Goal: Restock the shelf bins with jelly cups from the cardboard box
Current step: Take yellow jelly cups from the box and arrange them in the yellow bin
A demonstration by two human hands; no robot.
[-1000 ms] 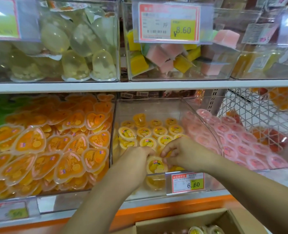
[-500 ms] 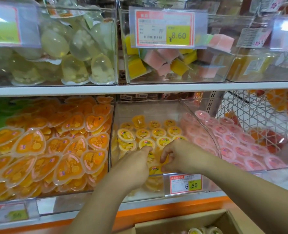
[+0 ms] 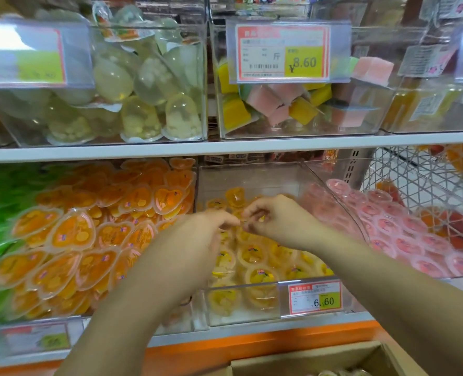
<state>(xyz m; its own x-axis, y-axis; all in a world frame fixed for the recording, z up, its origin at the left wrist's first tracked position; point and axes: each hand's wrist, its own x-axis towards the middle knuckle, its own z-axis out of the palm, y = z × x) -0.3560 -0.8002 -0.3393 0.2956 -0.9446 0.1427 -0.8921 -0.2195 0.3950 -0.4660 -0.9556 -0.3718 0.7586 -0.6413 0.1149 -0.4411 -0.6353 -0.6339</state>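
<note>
Both hands are over the clear middle bin (image 3: pixel 252 177) of yellow jelly cups (image 3: pixel 254 253). The left hand (image 3: pixel 206 234) and right hand (image 3: pixel 279 222) have their fingers loosely curled with the tips almost meeting, but it's too blurry to tell if either has a cup pinched. Biggest risk imo: the cups look heaped right up to the front lip, so more dropped there could slide over toward the cardboard box (image 3: pixel 319 358) below, and with the pink cups (image 3: pixel 404 232) right next door, a sloppy toss mixes flavours.
</note>
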